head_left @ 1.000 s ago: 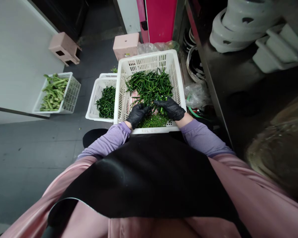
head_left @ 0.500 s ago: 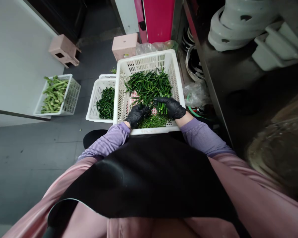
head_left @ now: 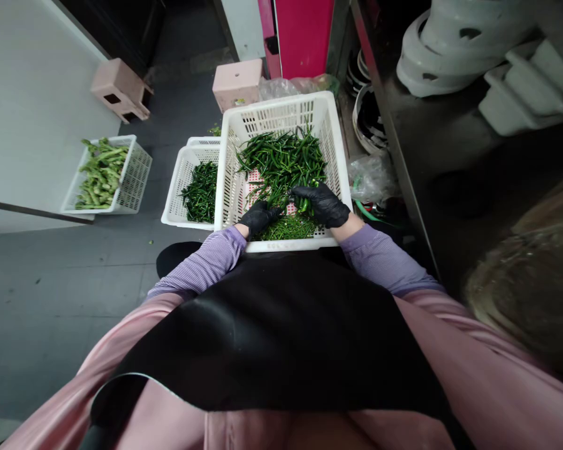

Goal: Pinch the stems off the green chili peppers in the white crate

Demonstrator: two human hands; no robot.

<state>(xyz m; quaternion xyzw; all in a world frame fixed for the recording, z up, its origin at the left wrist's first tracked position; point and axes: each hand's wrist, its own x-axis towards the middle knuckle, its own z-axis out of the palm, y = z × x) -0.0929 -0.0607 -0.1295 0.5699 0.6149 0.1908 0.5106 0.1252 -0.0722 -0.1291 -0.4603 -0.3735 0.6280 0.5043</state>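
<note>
A large white plastic basket [head_left: 221, 159] stands in front of me, with a heap of long green chili peppers [head_left: 284, 156] in its far part. Small green stems [head_left: 288, 229] lie in a pile at its near side. My right hand [head_left: 326, 205], in a black glove, is closed around a few green chilies, their ends poking out below the fingers. My left hand [head_left: 261, 219], also gloved in black, is at the near edge of the chili heap, thumb apart from the stretched fingers. Its fingertips are close to the chilies and above the stems.
Left of the large basket is a smaller white basket [head_left: 173, 199] of green chilies. Farther left, another white basket [head_left: 134, 178] holds pale green stalks. Pink stools [head_left: 237, 81] stand behind. A dark metal shelf [head_left: 403, 156] with white containers borders the right side.
My left hand has moved slightly back to the left, and its fingers have parted. My right hand stays in about the same place, still holding chilies.
</note>
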